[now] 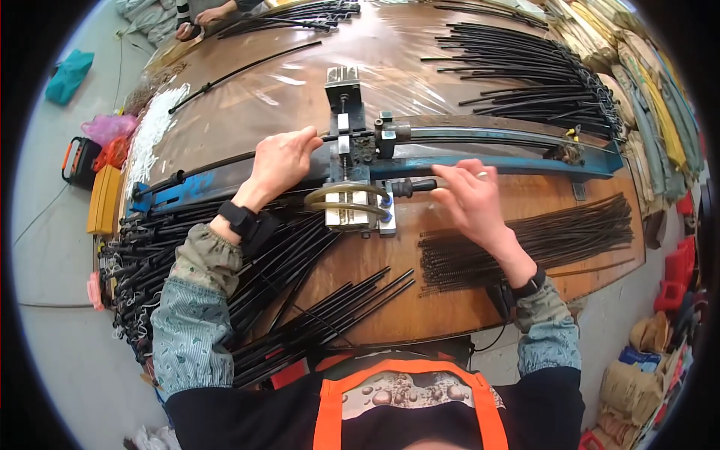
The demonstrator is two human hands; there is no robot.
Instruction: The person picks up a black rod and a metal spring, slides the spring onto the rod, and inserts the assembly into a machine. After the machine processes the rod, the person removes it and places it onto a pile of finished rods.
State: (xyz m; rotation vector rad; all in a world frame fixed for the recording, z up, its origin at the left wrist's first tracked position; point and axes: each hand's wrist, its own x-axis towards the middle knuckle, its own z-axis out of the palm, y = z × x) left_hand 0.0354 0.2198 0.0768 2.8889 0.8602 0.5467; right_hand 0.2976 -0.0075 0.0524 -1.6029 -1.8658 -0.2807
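Note:
My left hand is closed, its fingers pressed together on a black cable that runs from the left into the clamping fixture at the middle of the bench. With my right hand I pinch the end of a black lever handle. That lever sticks out to the right of a silver valve block, which has two looped clear air hoses. The fixture sits on a long blue metal beam. Right of the fixture, a shiny rod lies along the beam.
Bundles of black cables lie below my left forearm; others lie at the far right. Thin dark wires are spread near my right wrist. Wrapped bundles line the right edge. Another person's hands are at the far left.

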